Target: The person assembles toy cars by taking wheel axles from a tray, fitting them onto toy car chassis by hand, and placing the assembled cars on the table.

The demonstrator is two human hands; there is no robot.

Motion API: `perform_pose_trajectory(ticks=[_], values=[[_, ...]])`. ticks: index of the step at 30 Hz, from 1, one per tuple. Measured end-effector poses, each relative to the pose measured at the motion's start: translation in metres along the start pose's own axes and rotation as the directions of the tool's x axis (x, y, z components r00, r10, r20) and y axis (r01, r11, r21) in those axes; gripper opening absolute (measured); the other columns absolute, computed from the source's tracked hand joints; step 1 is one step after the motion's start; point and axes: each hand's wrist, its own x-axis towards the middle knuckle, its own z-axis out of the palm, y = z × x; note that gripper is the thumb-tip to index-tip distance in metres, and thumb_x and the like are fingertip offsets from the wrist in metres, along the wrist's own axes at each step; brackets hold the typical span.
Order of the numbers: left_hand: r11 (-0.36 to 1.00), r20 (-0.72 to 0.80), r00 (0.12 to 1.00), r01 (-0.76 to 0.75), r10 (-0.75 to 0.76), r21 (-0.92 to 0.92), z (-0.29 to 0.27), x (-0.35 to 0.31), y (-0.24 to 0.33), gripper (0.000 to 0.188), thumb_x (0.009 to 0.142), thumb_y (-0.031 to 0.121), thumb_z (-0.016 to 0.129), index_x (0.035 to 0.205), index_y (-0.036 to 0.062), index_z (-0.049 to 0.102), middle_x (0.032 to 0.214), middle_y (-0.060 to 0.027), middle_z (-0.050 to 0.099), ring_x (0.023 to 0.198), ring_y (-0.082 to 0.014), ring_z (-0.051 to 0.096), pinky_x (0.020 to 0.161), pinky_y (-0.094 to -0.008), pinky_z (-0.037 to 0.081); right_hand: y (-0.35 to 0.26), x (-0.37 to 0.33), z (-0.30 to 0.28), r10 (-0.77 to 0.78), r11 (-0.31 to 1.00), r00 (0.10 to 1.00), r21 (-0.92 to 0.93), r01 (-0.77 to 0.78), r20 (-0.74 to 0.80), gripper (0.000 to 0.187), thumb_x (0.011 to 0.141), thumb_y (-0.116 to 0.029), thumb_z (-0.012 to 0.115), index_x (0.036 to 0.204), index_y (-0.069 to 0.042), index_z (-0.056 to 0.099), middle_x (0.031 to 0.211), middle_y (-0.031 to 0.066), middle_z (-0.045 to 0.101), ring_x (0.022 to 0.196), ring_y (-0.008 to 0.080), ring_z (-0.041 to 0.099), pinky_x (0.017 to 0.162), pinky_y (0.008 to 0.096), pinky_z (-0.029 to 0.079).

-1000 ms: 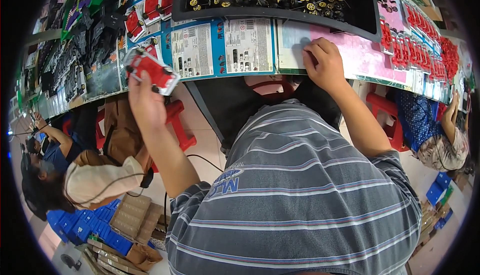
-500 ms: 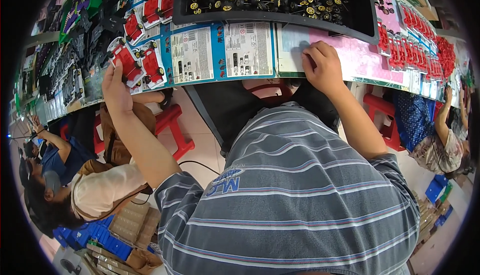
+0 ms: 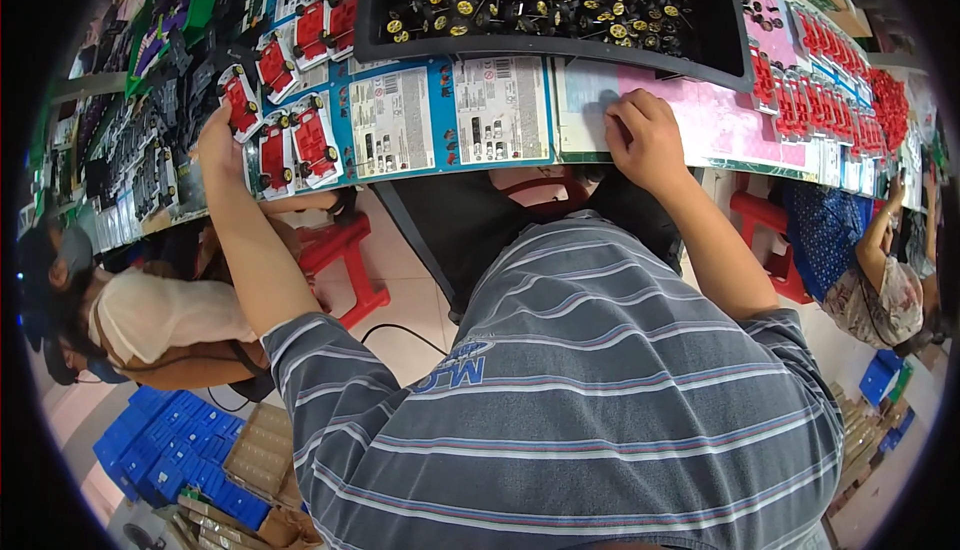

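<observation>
**Left hand sets a red toy car among a row; right hand rests on a printed card**

The person's left hand point(image 3: 218, 140) reaches to the upper left of the frame, its fingers closed around a red toy car point(image 3: 240, 102) with black wheels; the car's long axis runs roughly up and down the picture, tilted a little to the left at its upper end; which end is the front cannot be told. The car sits at the left end of a cluster of like red cars point(image 3: 300, 135) lying on blue-edged printed cards point(image 3: 440, 115) along the near edge of the table point(image 3: 700, 145); those cars also lie with their long axes running away from the person, side by side.

The right hand point(image 3: 645, 140) lies at upper centre-right, palm down, fingers curled loosely and pressing a pale card point(image 3: 585, 100) at the table edge; it grasps nothing that can be seen.

Above both hands a black tray point(image 3: 560, 45) holds many small black wheels with gold hubs; to the upper right, more red parts point(image 3: 830, 80) lie in rows on pink sheets. The person's striped grey shirt point(image 3: 590, 400) fills the lower frame; a red stool point(image 3: 345, 260) stands under the table; another person in a cream top point(image 3: 160, 315) sits at the left, a third point(image 3: 880, 280) at the right edge.
</observation>
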Motion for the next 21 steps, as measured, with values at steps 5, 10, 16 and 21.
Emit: perform_pose_trajectory(ticks=[5,10,16,21], values=[[0.973,-0.177,0.984,0.06,-0.02,0.221,0.07,-0.015,0.005,0.028,0.094,0.018,0.07,0.113,-0.0038,0.071,0.103,-0.0101,0.074,0.089,-0.0179,0.069,0.081,-0.0295,0.052,0.006,-0.006,-0.001,0.024,0.999,0.999,-0.025,-0.024,-0.031,0.012,0.078,-0.007,0.071,0.088,-0.005,0.066,0.088,0.0103,0.062,0.083,0.0314,0.061,0.076,0.0415,0.048],[0.771,-0.109,0.949,-0.17,0.295,0.614,0.042,-0.002,-0.004,0.035,0.091,0.027,0.071,0.111,-0.0028,0.074,0.104,-0.0132,0.075,0.092,-0.0202,0.069,0.085,-0.0337,0.052,0.007,-0.008,-0.01,0.024,0.996,1.0,0.084,-0.022,-0.017,0.013,0.078,-0.007,0.071,0.09,-0.004,0.067,0.089,0.0114,0.063,0.083,0.0331,0.061,0.078,0.0424,0.049],[0.566,-0.009,0.815,-0.393,0.579,0.725,0.029,-0.073,-0.001,0.041,0.097,0.029,0.066,0.122,-0.0036,0.066,0.114,-0.0163,0.073,0.101,-0.0235,0.07,0.091,-0.0312,0.052,0.021,-0.018,-0.059,0.232,0.936,0.969,0.289,-0.2,-0.083,0.008,0.082,0.001,0.069,0.09,0.0,0.067,0.086,0.0136,0.063,0.073,0.0274,0.066,0.067,0.0336,0.054],[0.677,-0.124,0.736,-0.525,0.665,0.516,0.085,-0.174,-0.021,0.03,0.098,0.019,0.065,0.118,-0.0038,0.065,0.103,-0.008,0.068,0.09,-0.0151,0.062,0.085,-0.0282,0.05,0.083,-0.022,-0.112,0.33,0.935,0.888,-0.016,-0.353,-0.321,0.01,0.08,-0.002,0.07,0.089,0.0,0.068,0.085,0.0127,0.066,0.079,0.0292,0.067,0.071,0.036,0.054]])
